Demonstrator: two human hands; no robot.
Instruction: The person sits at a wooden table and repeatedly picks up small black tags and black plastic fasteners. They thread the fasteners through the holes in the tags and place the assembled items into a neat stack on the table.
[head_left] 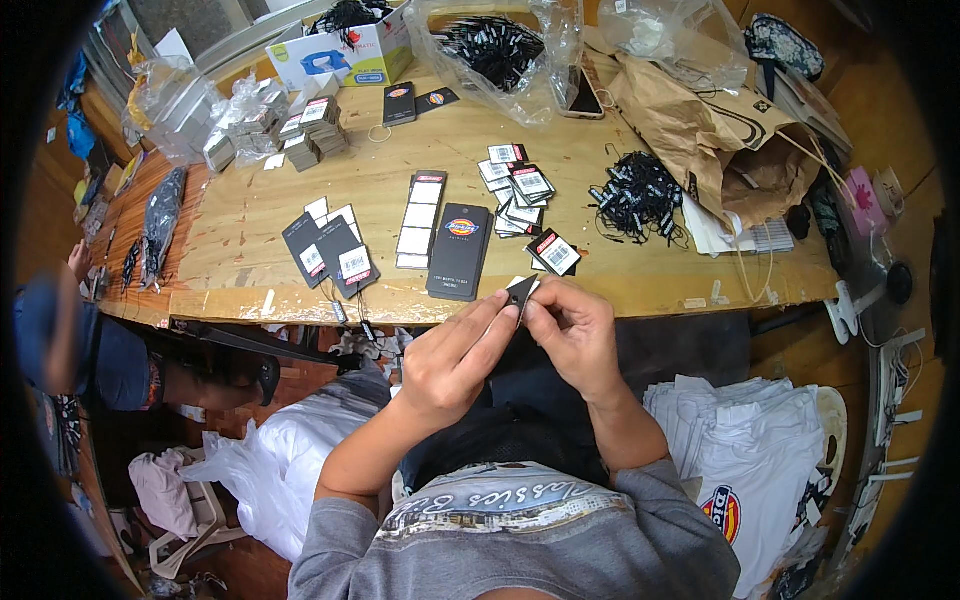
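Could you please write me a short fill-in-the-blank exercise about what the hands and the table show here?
1. Both hands, left hand and right hand, hold one small dark ____ between them.
2. The table top is made of ____.
3. The long dark tag on the table lies nearest the ____ hand.
4. The heap of black strings lies on the person's ____ side.

Missing words: tag; wood; left; right

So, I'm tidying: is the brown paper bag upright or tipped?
Tipped: the bag lies crumpled on its side on the table.
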